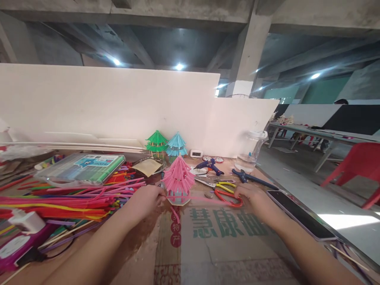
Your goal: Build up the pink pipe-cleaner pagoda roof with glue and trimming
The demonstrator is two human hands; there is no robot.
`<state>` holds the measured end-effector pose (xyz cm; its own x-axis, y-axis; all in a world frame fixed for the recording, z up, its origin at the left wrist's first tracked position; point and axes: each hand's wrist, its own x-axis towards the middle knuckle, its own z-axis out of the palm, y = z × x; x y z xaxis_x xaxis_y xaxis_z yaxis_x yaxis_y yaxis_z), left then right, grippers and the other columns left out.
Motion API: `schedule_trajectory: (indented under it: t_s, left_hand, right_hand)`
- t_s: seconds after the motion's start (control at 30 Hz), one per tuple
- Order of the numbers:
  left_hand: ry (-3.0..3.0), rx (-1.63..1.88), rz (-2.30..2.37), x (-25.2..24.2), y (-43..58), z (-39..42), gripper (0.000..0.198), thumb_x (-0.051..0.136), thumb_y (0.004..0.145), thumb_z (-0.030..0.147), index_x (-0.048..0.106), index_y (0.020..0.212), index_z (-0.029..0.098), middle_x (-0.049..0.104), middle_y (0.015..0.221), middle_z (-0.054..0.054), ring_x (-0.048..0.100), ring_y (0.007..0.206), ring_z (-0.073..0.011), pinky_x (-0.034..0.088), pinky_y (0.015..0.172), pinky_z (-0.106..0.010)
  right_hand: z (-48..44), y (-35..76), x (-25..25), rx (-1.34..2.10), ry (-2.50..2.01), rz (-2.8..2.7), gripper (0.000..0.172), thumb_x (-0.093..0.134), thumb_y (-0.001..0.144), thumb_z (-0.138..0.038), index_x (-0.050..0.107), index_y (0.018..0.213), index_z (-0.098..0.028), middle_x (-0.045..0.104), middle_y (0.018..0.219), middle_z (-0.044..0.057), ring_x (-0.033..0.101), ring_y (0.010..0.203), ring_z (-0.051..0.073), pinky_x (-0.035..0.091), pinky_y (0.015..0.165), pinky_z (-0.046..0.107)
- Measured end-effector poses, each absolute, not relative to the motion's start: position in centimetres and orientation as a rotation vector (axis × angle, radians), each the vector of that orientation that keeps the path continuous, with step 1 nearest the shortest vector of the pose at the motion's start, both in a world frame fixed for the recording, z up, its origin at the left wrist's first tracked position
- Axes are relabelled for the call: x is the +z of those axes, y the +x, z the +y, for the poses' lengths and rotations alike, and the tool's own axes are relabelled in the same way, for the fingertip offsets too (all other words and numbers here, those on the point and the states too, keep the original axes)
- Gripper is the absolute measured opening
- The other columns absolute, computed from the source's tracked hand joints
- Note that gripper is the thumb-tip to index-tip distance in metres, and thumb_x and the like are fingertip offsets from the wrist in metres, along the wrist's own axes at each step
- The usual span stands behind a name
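Observation:
A pink pipe cleaner [204, 198] stretches across the front of a small pink pagoda [179, 176] with tiered roofs and a pale base. Its left end is pinched in my left hand [152, 196], close beside the pagoda. The other end runs to the closed fingers of my right hand [248, 196], where it looks blurred. Beneath that hand are the red-orange handles of a pair of scissors [230, 202]. A short pink piece [175, 214] lies in front of the pagoda. Green [157, 141] and blue [177, 144] pagodas stand behind it.
Colourful pipe cleaners [68, 202] and a marker case [86, 168] crowd the left. Yellow-handled pliers [225, 187], a glue gun [209, 166], dark-blue cutters [253, 179] and a clear jug [249, 152] stand behind. A phone [299, 215] lies at the right edge; a red chair [356, 166] is beyond.

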<state>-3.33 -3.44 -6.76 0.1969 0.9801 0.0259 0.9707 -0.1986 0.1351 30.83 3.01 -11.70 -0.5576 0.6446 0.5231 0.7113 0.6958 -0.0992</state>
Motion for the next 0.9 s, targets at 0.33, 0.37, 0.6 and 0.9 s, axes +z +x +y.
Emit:
schedule_trajectory:
  t_s: [0.33, 0.37, 0.6, 0.9]
  left_hand:
    - [2.356, 0.232, 1.744, -7.1, -2.2, -3.9, 0.024, 0.046, 0.08, 0.018, 0.07, 0.079, 0.02, 0.073, 0.084, -0.004, 0.064, 0.077, -0.0186, 0.037, 0.062, -0.025]
    - [2.352, 0.269, 1.694, -7.2, -1.9, -3.9, 0.024, 0.046, 0.081, 0.019, 0.07, 0.079, 0.02, 0.073, 0.084, -0.003, 0.064, 0.078, -0.0177, 0.038, 0.064, -0.024]
    - [2.338, 0.425, 1.475, -8.3, 0.0, -4.1, 0.026, 0.044, 0.088, 0.026, 0.069, 0.082, 0.019, 0.072, 0.081, -0.001, 0.063, 0.076, -0.0147, 0.042, 0.069, -0.021]
    - [2.518, 0.075, 1.675, -8.2, -1.7, -3.1, 0.027, 0.047, 0.082, 0.021, 0.07, 0.096, 0.023, 0.072, 0.101, -0.004, 0.064, 0.092, -0.0211, 0.042, 0.073, -0.026]
  right_hand:
    - [1.3, 28.5, -11.5, -0.286, -0.915, -2.351, 0.026, 0.046, 0.093, -0.029, 0.063, 0.11, -0.02, 0.068, 0.11, 0.011, 0.062, 0.103, 0.023, 0.051, 0.088, 0.041]
    - [1.0, 28.1, -11.6, -0.273, -0.888, -2.374, 0.026, 0.048, 0.092, -0.029, 0.063, 0.111, -0.02, 0.068, 0.111, 0.011, 0.062, 0.104, 0.024, 0.05, 0.09, 0.042]
    - [-1.5, 25.6, -12.8, -0.116, -0.917, -2.4, 0.022, 0.048, 0.092, -0.026, 0.066, 0.103, -0.021, 0.072, 0.096, 0.008, 0.067, 0.087, 0.021, 0.052, 0.074, 0.033]
    - [-0.1, 26.9, -12.0, -0.204, -1.046, -2.418, 0.025, 0.042, 0.093, -0.02, 0.067, 0.092, -0.019, 0.072, 0.089, 0.007, 0.066, 0.082, 0.021, 0.047, 0.071, 0.03]
